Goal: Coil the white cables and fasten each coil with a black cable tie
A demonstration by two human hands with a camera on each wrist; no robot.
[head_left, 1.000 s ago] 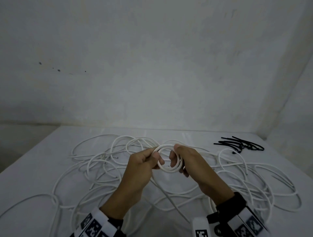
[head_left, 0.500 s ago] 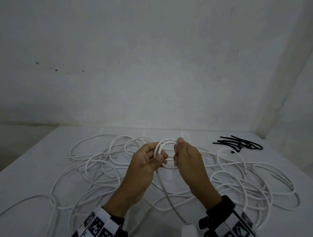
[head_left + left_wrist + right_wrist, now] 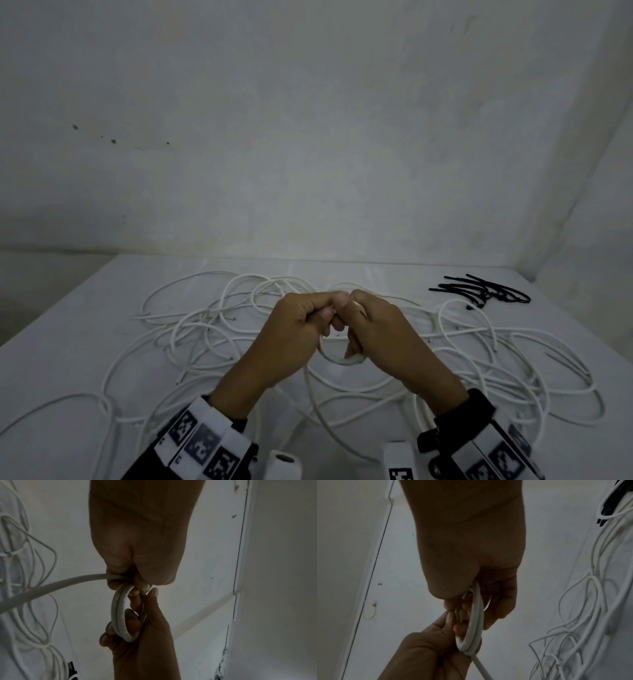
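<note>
While both hands, the left hand [image 3: 297, 329] and the right hand [image 3: 376, 329], pinch the small coil [image 3: 120, 614] together above the middle of the surface [image 3: 61, 342], the cable ties [image 3: 479, 291] lie toward its far right corner, nearer the right hand.

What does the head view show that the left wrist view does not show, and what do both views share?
Only the head view shows the whole pile of black cable ties at the table's far right, and both wrist bands. Only the left wrist view shows the small coil edge-on, with its loose cable running off left. Both show the left hand and right hand gripping that coil, and loose white cables behind.
</note>
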